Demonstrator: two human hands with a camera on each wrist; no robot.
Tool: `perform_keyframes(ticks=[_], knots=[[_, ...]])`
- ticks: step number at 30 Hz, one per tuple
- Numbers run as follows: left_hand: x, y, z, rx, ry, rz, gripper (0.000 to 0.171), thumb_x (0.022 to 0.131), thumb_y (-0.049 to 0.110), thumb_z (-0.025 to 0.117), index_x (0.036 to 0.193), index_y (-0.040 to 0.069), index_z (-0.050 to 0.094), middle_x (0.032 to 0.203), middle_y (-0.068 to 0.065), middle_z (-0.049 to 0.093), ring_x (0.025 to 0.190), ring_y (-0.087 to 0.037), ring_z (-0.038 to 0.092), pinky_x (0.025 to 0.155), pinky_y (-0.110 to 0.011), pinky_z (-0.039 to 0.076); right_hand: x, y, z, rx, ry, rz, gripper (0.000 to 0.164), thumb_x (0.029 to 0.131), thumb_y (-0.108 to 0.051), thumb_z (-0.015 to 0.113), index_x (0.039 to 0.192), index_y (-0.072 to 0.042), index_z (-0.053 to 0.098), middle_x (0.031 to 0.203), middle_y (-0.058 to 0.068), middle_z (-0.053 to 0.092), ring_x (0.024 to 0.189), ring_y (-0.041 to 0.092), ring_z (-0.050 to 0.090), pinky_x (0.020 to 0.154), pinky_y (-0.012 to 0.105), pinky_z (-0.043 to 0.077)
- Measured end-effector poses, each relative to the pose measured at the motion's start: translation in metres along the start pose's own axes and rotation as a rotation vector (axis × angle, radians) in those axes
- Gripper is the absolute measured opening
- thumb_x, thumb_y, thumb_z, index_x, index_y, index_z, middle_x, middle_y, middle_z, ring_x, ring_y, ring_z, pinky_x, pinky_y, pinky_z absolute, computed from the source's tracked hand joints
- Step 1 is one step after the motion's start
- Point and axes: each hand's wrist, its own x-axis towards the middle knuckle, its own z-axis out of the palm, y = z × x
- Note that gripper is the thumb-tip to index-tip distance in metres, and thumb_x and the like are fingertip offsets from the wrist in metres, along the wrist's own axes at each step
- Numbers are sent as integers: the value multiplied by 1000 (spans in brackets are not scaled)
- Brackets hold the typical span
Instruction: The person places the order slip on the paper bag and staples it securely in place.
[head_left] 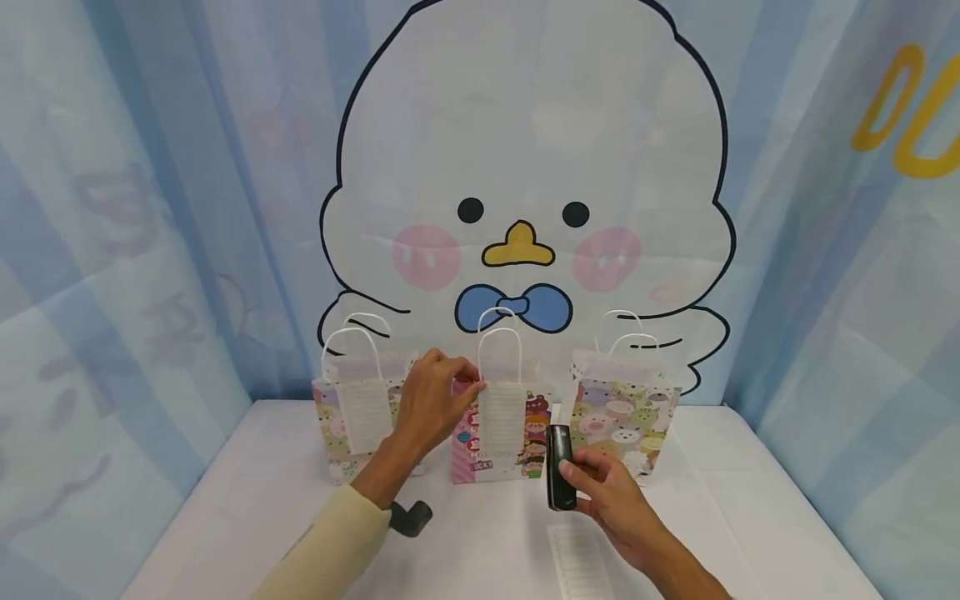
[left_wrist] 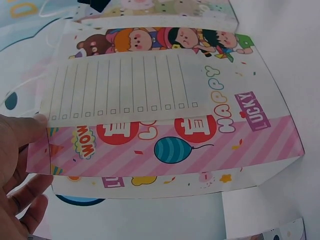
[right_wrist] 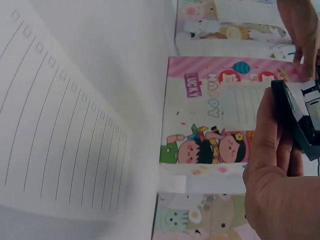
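Left grip [head_left: 435, 396] pinches the lined slip [head_left: 502, 425] against the top edge of the middle bag [head_left: 536, 446], which stands upright on the tabletop [head_left: 480, 550]. Right grip [head_left: 611, 504] is curled round what appears to be a black stapler [head_left: 559, 467], apart from the slip. Step in hand, as judged: positioning the slip for fastening. Next move likely calls for bringing the stapler up to the pinched edge without letting the slip skew.
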Motion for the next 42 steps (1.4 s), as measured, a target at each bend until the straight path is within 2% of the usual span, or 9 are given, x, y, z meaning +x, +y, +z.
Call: perform_keyframes(ticks=[3, 7, 11, 15, 21, 24, 27, 32, 42], knots=[[0, 0, 1, 6, 2, 8, 18, 93, 32, 84, 100, 15, 83, 91, 0, 74, 86, -16, 54, 81, -36, 54, -2, -1, 2, 99, -88, 41, 56, 108, -25, 64, 148, 8, 46, 131, 6, 66, 115, 14, 68, 98, 37, 60], [0, 0, 1, 10, 0, 3, 19, 92, 32, 85, 100, 15, 83, 91, 0, 74, 86, -16, 54, 80, -35, 54, -3, 1, 7, 152, -139, 88, 66, 107, -24, 65, 156, 9, 36, 136, 6, 64, 117, 14, 67, 101, 36, 58], [1, 0, 1, 11, -2, -4, 19, 92, 33, 84, 100, 16, 83, 91, 0, 74, 86, -16, 54, 80, -35, 54, -3, 5, 10, 129, -138, 98, 70, 105, -20, 68, 157, 12, 35, 132, 7, 66, 115, 15, 67, 100, 35, 59], [1, 0, 1, 12, -3, -3, 19, 92, 33, 84, 100, 16, 83, 90, -1, 73, 85, -16, 54, 79, -35, 54, -2, 7, 12, 46, -122, 74, 70, 100, -14, 74, 154, 12, 39, 131, 10, 68, 113, 16, 67, 98, 32, 60], [0, 1, 0, 8, 1, 5, 18, 92, 32, 84, 100, 16, 83, 89, -1, 73, 85, -16, 54, 79, -35, 53, -3, -2, 22, -174, -57, -25, 66, 88, -12, 87, 144, 3, 55, 122, 11, 70, 108, 20, 66, 92, 32, 60], [0, 1, 0, -3, -4, -2, 18, 93, 32, 84, 99, 15, 83, 88, -1, 72, 84, -16, 53, 78, -35, 52, -3, -9, 28, -255, -29, -91, 68, 87, -17, 89, 144, -2, 56, 124, 13, 69, 109, 23, 66, 91, 33, 61], [0, 1, 0, -8, -9, -5, 18, 93, 32, 84, 100, 15, 83, 88, 0, 72, 84, -16, 52, 78, -34, 51, -2, -14, 32, -292, -13, -143, 70, 87, -20, 90, 146, -7, 56, 126, 16, 69, 110, 26, 69, 92, 36, 62], [0, 1, 1, -4, -7, -2, 19, 92, 33, 84, 101, 16, 83, 89, 1, 72, 85, -15, 53, 79, -34, 53, 3, -22, 40, -367, 35, -235, 64, 85, -24, 91, 142, -16, 61, 123, 11, 73, 108, 24, 71, 100, 40, 60], [-1, 2, 0, 12, -4, -4, 21, 91, 34, 85, 101, 16, 82, 91, 0, 72, 85, -15, 54, 80, -33, 54, 18, -49, 51, -480, 132, -442, 57, 86, -22, 90, 136, -20, 63, 118, 1, 74, 108, 22, 71, 109, 43, 56]])
